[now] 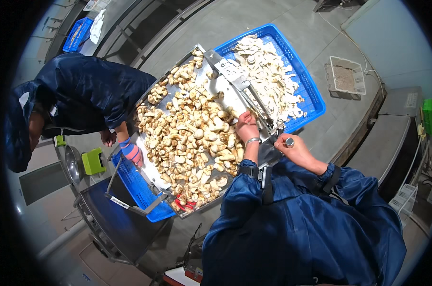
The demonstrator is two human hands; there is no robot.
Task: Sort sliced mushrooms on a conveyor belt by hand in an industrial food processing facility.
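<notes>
My left hand [246,126], with a metal bracelet at the wrist, is at the near end of a lever slicer on a metal tray [221,196]. Its fingers close around a mushroom [253,113], mostly hidden, beside the long blade [257,100]. My right hand [297,148] grips the slicer's round-ended handle [289,142]. A heap of whole mushrooms [191,132], pale with brown patches, covers much of the tray to the left. Beyond the slicer, pale mushroom slices [266,75] are piled in a blue plastic basket [310,94].
A co-worker [90,93] leans over the tray's far left side, one hand in a striped glove [133,152]. Below it is another blue basket [139,187]. Red-handled tools [183,204] lie at the tray's near corner. A white crate [345,75] stands on the floor.
</notes>
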